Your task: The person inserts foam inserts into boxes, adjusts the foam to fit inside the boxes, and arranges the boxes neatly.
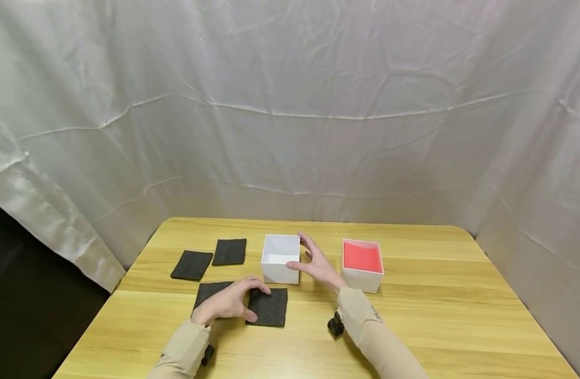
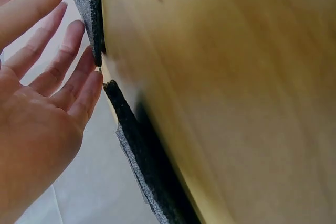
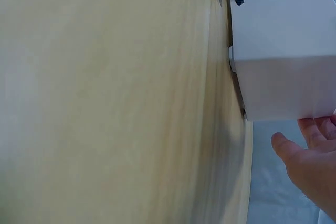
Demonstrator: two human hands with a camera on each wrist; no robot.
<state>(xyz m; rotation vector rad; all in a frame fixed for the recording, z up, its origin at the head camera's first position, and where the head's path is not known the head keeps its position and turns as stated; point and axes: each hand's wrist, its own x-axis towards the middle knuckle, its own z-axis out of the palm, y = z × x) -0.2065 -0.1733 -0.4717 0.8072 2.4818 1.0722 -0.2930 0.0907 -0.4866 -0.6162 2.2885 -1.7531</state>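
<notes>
A black square pad [image 1: 273, 310] lies on the table with my left hand [image 1: 233, 301] spread over its left part, thumb by the near edge and fingers towards the far edge. In the left wrist view the fingers [image 2: 68, 72] extend beside the edges of black pads [image 2: 134, 145]. My right hand [image 1: 318, 263] is at the right side of an open-topped white box [image 1: 280, 272], thumb over the near right corner and fingers by the far right corner. In the right wrist view fingertips [image 3: 310, 129] meet the wall of the white box [image 3: 289, 82].
Another black pad [image 1: 211, 292] is partly hidden behind the left hand. Two more black pads, one to the left [image 1: 192, 265] and one farther back [image 1: 229, 251], lie on the wooden table [image 1: 436, 316]. A second white box [image 1: 363, 279] with red inside stands at the right.
</notes>
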